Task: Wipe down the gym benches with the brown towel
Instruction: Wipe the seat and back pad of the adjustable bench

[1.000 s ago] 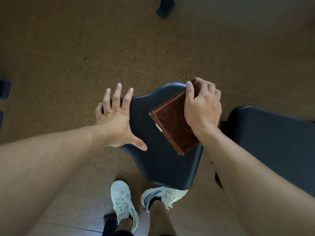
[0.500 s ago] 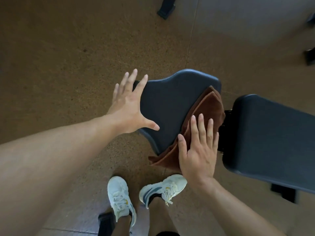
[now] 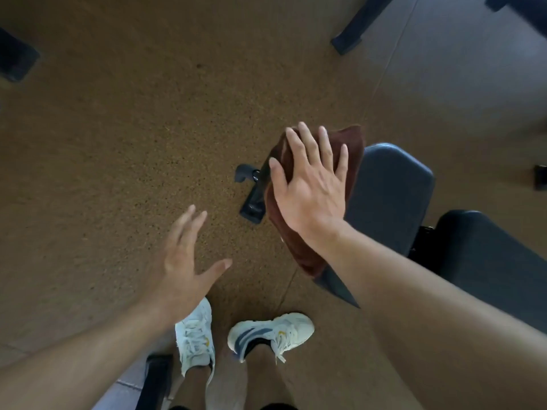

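The brown towel [image 3: 299,247] drapes over the left edge of the black padded seat [image 3: 390,199] of the gym bench. My right hand [image 3: 310,184] lies flat on the towel with fingers spread, pressing it against the seat's side. My left hand [image 3: 183,261] hovers open over the floor to the left of the bench, touching nothing. The bench's second pad [image 3: 488,267] adjoins the seat on the right.
A black metal bench foot [image 3: 251,199] juts out under the seat's left side. My two white shoes [image 3: 195,335] stand on the brown speckled floor [image 3: 148,143]. Dark equipment legs [image 3: 355,28] show at the top, another [image 3: 14,57] at the far left.
My right hand slid the towel from the seat's near edge to its left side. My left hand came off the seat and now hangs free. The view shifted left.
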Action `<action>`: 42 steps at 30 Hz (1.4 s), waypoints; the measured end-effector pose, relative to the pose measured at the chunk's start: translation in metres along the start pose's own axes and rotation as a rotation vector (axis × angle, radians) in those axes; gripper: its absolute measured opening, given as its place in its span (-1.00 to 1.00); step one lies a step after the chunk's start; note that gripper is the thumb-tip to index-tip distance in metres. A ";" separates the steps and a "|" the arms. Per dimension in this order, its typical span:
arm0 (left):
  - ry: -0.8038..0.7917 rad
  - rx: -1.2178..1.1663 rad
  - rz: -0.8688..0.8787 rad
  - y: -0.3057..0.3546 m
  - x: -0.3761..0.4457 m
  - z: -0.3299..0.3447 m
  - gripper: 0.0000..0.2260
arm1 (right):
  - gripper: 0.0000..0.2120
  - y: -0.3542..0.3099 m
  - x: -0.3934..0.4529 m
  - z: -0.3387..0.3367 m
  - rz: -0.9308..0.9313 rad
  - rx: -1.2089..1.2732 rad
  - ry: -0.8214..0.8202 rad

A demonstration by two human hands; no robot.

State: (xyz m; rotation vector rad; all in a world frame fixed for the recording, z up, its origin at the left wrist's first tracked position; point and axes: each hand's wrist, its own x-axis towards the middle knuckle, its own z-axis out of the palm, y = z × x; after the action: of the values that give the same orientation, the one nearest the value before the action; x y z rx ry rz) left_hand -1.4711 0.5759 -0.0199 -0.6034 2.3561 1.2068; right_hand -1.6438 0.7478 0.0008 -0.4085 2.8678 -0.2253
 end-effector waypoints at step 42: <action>-0.264 0.488 -0.090 0.189 0.119 0.025 0.52 | -0.26 0.135 -0.047 -0.010 0.997 0.416 0.190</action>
State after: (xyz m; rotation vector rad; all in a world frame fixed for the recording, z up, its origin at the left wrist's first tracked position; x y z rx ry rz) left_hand -1.6686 0.6746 0.0233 -0.3540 2.2465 0.5914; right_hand -1.6370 0.8904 -0.0048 1.1262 2.6919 -0.6485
